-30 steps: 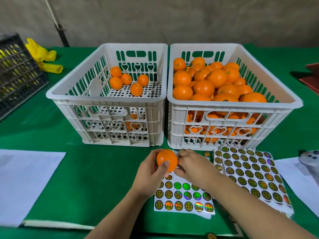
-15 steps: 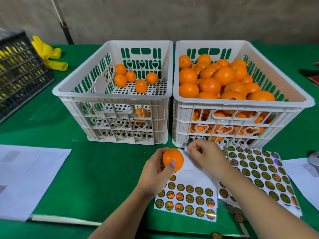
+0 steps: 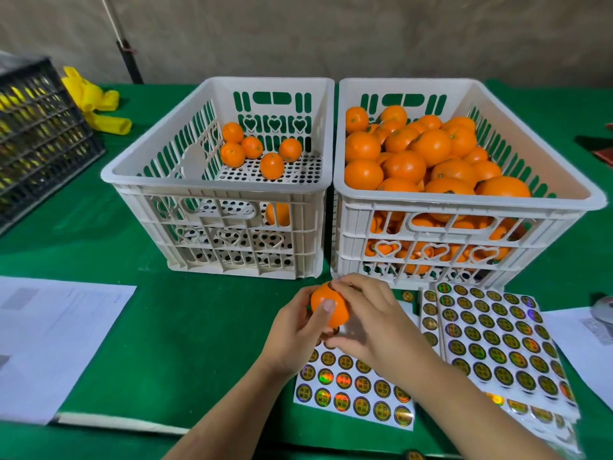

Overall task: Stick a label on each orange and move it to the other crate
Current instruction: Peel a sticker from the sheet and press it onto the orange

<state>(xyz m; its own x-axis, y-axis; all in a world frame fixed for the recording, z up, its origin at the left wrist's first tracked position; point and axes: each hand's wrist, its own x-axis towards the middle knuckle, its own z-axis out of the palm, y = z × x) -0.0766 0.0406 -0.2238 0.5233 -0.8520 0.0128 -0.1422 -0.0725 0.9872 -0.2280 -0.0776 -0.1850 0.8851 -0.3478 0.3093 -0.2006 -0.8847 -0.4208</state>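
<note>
Green felt covers the tabletop (image 3: 139, 343), which runs back to a grey-beige wall. Two white plastic crates stand side by side: the left crate (image 3: 215, 180) holds a few oranges, the right crate (image 3: 464, 207) is heaped with them. In front, the left hand (image 3: 295, 333) wraps its grip round an orange (image 3: 330, 308), while the right hand (image 3: 371, 322) lays curled fingers on top of it, apparently over a label. Sticker sheets (image 3: 491, 340) lie beneath and beside the hands; white papers (image 3: 49, 333) rest at left, near a black crate (image 3: 36, 134).
</note>
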